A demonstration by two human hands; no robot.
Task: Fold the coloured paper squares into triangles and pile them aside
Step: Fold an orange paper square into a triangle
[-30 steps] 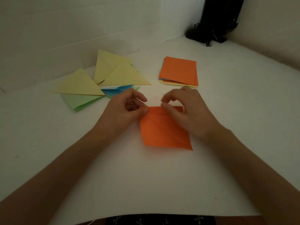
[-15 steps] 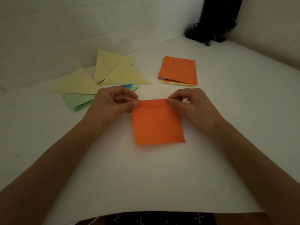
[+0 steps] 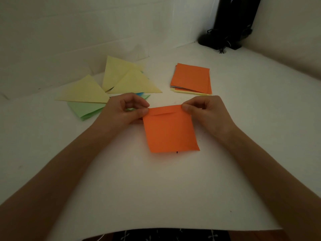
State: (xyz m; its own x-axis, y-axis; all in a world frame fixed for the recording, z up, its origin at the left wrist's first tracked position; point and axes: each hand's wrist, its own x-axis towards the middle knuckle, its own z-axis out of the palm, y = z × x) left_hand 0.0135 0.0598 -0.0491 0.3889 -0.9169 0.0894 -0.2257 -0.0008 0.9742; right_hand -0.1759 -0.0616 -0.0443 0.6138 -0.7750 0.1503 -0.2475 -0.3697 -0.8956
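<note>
On white table [image 3: 156,192], orange paper square [image 3: 170,133], far corners pinched by left hand [image 3: 124,111], right hand [image 3: 209,113]

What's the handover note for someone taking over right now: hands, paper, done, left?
Left hand pinches the far left corner of the orange square; right hand pinches its far right corner.
The square lies on the white table, not yet folded diagonally; a narrow flap shows along its far edge.
Done: folded triangles, yellow over green and blue, lie spread at far left.
Left: fold this square, add it there, then work through the stack of squares, orange on top, beyond the right hand.
</note>
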